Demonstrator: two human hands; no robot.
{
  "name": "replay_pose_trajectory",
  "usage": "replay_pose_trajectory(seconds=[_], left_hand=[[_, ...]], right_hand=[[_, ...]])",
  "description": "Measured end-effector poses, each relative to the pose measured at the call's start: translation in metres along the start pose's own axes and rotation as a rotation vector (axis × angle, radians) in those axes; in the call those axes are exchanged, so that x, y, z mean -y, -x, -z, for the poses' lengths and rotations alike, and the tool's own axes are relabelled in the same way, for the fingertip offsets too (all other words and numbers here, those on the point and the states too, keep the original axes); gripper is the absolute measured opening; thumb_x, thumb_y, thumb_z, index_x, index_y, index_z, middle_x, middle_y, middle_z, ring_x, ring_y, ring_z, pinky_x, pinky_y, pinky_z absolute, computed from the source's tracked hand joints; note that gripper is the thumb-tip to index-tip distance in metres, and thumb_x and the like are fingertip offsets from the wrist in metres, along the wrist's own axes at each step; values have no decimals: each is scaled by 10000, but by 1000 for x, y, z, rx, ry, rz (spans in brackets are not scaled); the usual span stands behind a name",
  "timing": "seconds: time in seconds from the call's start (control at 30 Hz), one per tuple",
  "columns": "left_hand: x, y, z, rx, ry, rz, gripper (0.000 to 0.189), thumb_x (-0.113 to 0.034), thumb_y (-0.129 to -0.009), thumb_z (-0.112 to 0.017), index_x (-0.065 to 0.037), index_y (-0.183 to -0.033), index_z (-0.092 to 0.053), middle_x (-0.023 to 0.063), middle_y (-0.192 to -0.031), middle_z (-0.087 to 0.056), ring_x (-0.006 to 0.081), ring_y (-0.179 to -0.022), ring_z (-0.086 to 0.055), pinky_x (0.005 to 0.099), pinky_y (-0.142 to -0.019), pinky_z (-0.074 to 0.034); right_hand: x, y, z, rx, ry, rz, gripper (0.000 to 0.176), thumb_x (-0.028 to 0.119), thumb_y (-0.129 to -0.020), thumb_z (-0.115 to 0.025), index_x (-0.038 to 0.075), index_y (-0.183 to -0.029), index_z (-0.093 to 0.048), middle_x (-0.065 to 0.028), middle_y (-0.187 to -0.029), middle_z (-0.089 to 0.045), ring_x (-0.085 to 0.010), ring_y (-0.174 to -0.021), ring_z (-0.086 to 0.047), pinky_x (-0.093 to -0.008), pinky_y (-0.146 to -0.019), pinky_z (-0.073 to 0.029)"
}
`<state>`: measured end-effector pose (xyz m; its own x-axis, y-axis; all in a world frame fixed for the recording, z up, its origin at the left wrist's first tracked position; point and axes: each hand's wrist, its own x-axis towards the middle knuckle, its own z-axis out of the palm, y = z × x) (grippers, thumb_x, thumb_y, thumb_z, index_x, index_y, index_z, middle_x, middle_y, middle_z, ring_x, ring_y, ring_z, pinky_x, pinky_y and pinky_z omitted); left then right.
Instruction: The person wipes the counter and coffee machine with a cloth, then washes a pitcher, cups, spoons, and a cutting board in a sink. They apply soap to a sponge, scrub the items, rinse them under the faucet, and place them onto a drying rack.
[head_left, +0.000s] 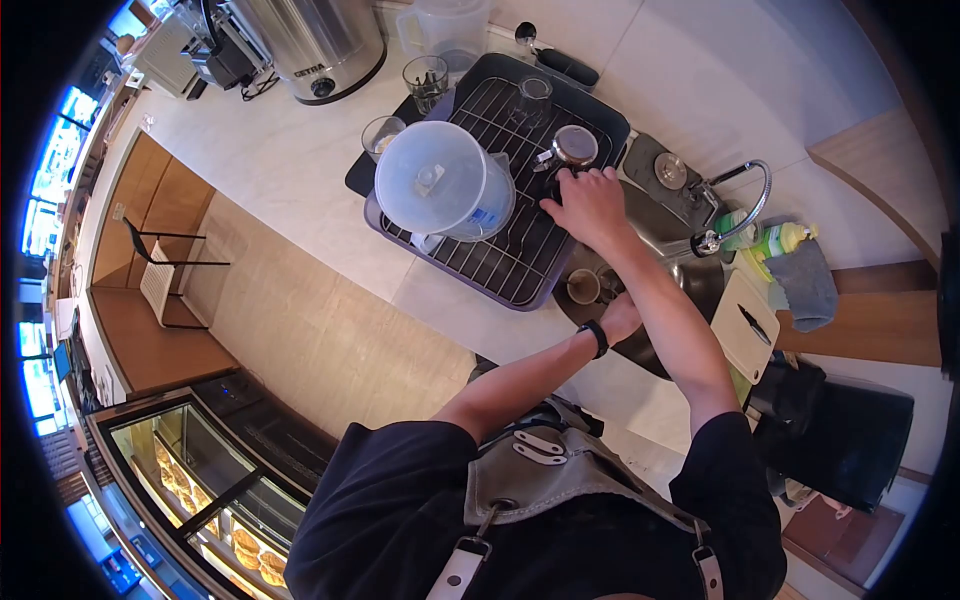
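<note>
My right hand (592, 205) is at the right side of the black wire drying rack (510, 262), its thumb and fingers curled round a dark item that is mostly hidden. Just beyond its fingers a small metal pitcher (575, 146) rests on the rack. My left hand (621, 317), below a black wristband, reaches into the sink (648, 345) beside a cup (583, 287) with brownish contents or inside; its fingers are largely hidden. A large translucent plastic pitcher (430, 180) stands on the rack's left part, and an upturned glass (532, 100) is near the back.
Two glasses (426, 82) stand left of the rack, near a steel urn (315, 50). The faucet (706, 242) arches over the sink. Right of it are bottles (785, 238), a grey cloth (803, 290) and a white board (742, 325) with a black knife.
</note>
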<state>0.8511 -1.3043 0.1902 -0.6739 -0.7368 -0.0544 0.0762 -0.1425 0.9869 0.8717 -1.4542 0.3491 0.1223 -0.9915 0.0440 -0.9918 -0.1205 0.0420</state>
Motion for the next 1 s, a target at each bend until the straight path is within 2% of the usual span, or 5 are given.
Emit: replay_pose_trajectory(seconds=[0.17, 0.37, 0.57, 0.67, 1.0], left_hand=[[40, -6, -5, 208, 54, -92, 310, -229, -929, -627, -18, -1156, -613, 108, -1134, -647, 219, -1075, -591, 374, -908, -462], [-8, -13, -4, 89, 117, 474, 318, -178, -858, -708, -11, -1111, -612, 38, -1024, -638, 139, -958, -587, 320, -798, -474], [32, -9, -16, -101, 172, -162, 257, -234, -906, -615, 6, -984, -670, 152, -965, -702, 242, -942, -657, 368, -843, -498], [40, -11, -15, -72, 202, 126, 276, -246, -868, -641, 5, -979, -673, 172, -995, -702, 281, -972, -657, 370, -872, -489], [14, -7, -1, -54, 134, 329, 263, -219, -824, -662, -7, -979, -673, 171, -997, -697, 305, -988, -654, 358, -876, -486]], right_hand=[[44, 36, 45, 129, -106, 116, 497, 544, -801, -680, 60, -917, -693, -128, -711, -684, -275, -715, -669, -386, -822, -420], [70, 53, -2, 162, 12, 267, 563, 612, -829, -607, 60, -815, -717, -134, -646, -669, -272, -664, -661, -393, -833, -422], [34, 14, 31, 229, -203, 39, 491, 558, -939, -511, 126, -870, -731, -100, -721, -700, -317, -740, -678, -431, -825, -482], [-24, -33, 16, -232, -280, -19, 505, 323, -764, -762, 140, -1201, -584, -75, -1117, -665, -324, -1037, -628, -461, -873, -493], [-47, -39, 3, 198, -344, 122, 663, 205, -608, -819, 166, -1214, -553, -107, -1165, -565, -356, -1102, -585, -438, -926, -512]])
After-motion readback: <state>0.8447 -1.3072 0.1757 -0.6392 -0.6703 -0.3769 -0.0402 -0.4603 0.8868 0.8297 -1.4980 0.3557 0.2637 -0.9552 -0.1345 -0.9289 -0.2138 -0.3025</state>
